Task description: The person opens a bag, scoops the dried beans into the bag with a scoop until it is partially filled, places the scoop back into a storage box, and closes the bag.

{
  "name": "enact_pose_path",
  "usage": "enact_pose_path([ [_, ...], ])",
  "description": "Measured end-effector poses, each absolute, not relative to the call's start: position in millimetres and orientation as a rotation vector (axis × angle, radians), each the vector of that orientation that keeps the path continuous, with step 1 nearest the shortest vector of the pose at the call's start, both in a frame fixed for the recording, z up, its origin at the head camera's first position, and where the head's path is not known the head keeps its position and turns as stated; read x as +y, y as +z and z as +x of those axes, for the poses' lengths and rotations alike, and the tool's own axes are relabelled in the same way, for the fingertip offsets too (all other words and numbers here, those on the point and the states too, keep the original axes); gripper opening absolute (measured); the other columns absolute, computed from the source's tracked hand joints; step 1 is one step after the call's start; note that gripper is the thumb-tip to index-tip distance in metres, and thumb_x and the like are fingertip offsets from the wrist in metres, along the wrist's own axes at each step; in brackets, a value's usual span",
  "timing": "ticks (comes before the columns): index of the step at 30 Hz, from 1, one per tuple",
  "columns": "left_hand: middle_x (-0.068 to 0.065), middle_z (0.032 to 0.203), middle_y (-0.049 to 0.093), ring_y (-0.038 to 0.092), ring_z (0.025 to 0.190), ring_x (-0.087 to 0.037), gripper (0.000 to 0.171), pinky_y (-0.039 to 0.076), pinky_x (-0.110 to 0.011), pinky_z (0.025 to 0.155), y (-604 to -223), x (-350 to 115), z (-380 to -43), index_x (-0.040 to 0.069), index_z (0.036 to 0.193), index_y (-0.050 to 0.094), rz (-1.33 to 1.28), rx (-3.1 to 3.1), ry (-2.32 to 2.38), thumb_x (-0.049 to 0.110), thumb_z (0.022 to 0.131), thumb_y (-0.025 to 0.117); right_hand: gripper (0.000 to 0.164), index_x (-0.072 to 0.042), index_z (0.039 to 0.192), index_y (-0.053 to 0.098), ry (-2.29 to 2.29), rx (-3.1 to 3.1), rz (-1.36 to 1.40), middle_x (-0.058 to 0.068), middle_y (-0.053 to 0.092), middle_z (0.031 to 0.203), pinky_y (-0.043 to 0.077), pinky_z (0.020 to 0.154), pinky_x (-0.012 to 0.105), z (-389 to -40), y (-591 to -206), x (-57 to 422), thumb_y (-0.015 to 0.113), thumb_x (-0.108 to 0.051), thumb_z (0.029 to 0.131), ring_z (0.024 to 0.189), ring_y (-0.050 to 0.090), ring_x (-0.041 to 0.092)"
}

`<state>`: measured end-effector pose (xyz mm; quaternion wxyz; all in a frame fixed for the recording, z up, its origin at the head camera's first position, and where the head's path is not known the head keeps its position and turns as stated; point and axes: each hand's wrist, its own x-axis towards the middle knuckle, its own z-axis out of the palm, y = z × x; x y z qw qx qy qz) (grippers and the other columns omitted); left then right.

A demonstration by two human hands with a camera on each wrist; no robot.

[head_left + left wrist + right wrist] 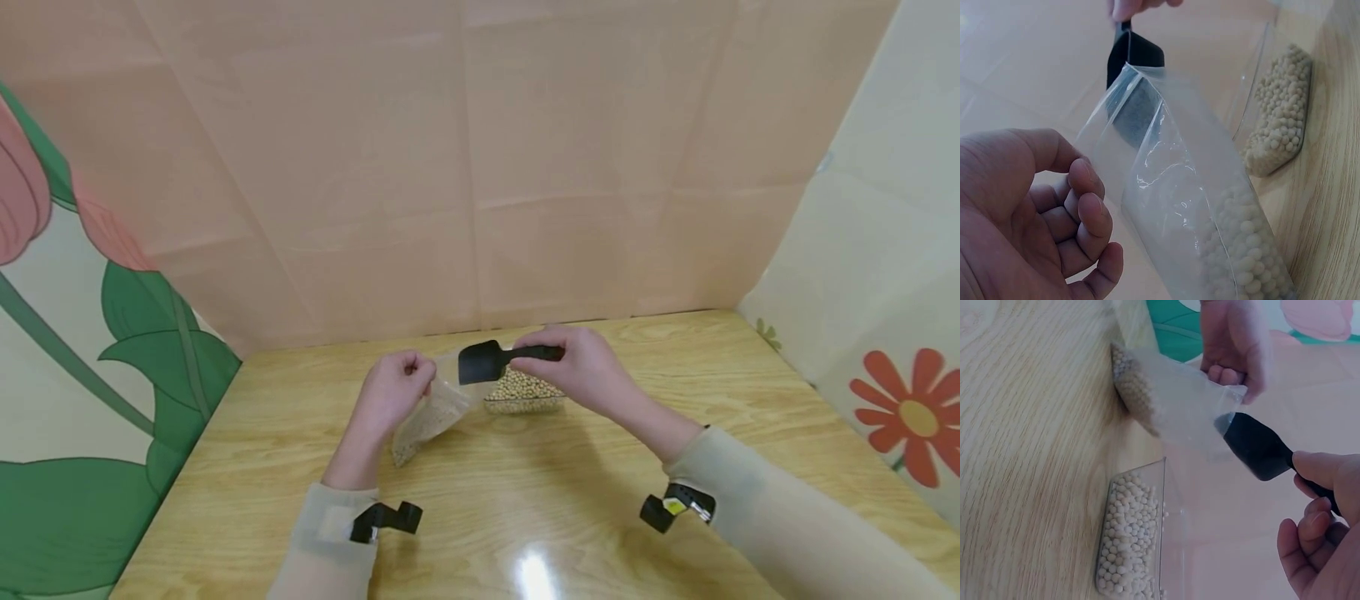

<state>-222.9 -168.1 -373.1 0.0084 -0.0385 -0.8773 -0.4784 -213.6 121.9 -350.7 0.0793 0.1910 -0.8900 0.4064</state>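
Observation:
By its top edge my left hand (393, 387) pinches a clear plastic bag (1166, 169), whose lower part holds many pale round beads (1250, 256) or beans; I cannot tell which. In my right hand (577, 367) is a small black scoop (482, 362), gripped by its handle. The scoop's tip reaches inside the bag's mouth, as both wrist views show, and its blade looks bare of beads. Just right of the bag stands a clear plastic box (1163, 487) filled with the same pale balls (1129, 531).
The work lies on a wood-grain table (480, 508). Behind it hangs a pinkish cloth (480, 183), and a flower-patterned wall (885, 333) rises at the right. Each forearm carries a black wrist-camera mount (386, 518).

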Motion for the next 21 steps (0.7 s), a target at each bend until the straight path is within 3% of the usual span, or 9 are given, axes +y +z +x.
enact_pose_path([
  [4, -0.006, 0.079, 0.067, 0.044, 0.061, -0.018, 0.023, 0.036, -0.032, 0.055, -372.5, -168.0, -223.6, 0.01, 0.083, 0.068, -0.119, -2.743, -1.495, 0.018, 0.103, 0.059, 0.029, -0.021, 0.122, 0.085, 1.308, -2.669, 0.52, 0.005, 0.077, 0.129, 0.057, 0.074, 0.036, -212.9, -348.9, 133.2, 0.087, -0.035, 0.097, 0.088, 0.068, 0.02],
  [10, -0.006, 0.079, 0.067, 0.042, 0.059, -0.017, 0.023, 0.034, -0.031, 0.053, -372.1, -167.5, -224.1, 0.007, 0.087, 0.069, -0.122, -2.748, -1.489, 0.018, 0.103, 0.058, 0.033, -0.022, 0.125, 0.084, 1.403, -2.691, 0.436, 0.006, 0.074, 0.138, 0.05, 0.068, 0.034, -211.5, -345.4, 151.9, 0.085, -0.041, 0.098, 0.089, 0.062, 0.024],
  [15, -0.006, 0.078, 0.066, 0.041, 0.059, -0.017, 0.023, 0.034, -0.031, 0.053, -372.2, -167.9, -223.8, 0.006, 0.088, 0.07, -0.124, -2.746, -1.486, 0.018, 0.103, 0.058, 0.035, -0.021, 0.126, 0.084, 1.418, -2.692, 0.39, 0.007, 0.073, 0.139, 0.045, 0.063, 0.034, -210.3, -342.9, 164.9, 0.084, -0.043, 0.099, 0.084, 0.056, 0.026],
  [21, -0.006, 0.078, 0.066, 0.041, 0.059, -0.017, 0.023, 0.035, -0.032, 0.054, -373.1, -168.8, -223.0, 0.007, 0.086, 0.069, -0.125, -2.746, -1.479, 0.018, 0.102, 0.058, 0.04, -0.023, 0.127, 0.083, 1.341, -2.727, 0.338, 0.006, 0.072, 0.14, 0.048, 0.067, 0.036, -213.2, -345.4, 179.9, 0.083, -0.05, 0.098, 0.087, 0.059, 0.028],
])
